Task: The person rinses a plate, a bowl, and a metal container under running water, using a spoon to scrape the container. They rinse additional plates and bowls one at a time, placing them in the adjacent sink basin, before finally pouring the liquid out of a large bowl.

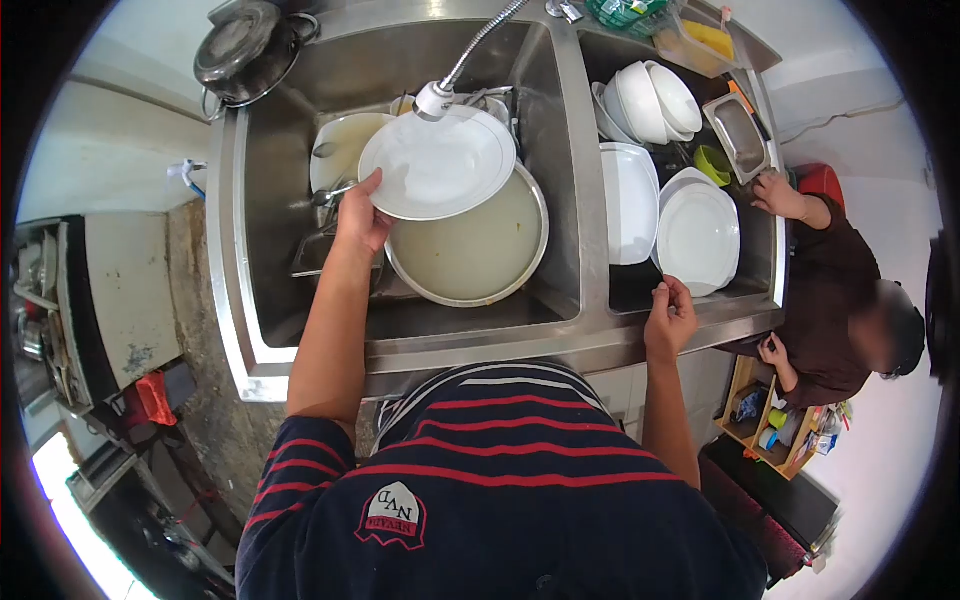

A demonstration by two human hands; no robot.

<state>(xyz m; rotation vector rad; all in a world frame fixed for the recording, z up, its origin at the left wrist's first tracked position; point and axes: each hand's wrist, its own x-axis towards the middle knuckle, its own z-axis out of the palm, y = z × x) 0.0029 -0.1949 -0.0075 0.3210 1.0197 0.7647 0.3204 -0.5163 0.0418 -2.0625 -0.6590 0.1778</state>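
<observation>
My left hand (367,213) grips the left rim of a white shallow bowl (437,160), held tilted under the faucet head (433,102). Below it stands a large round metal basin (465,250) full of cloudy water. Soiled dishes lie behind, among them a white plate (345,140) with spoons beside it. My right hand (670,318) is at the front of the right sink, fingers pinched together just below a stack of white plates (698,235). A thin dark thing shows at its fingertips; I cannot make out what it is.
The right sink also holds a white rectangular dish (630,205), stacked white bowls (650,103), a green cup (712,165) and a metal tray (738,135). A dark pot (247,52) sits at the back left corner. Another person (835,290) stands at the right, one hand by the sink edge.
</observation>
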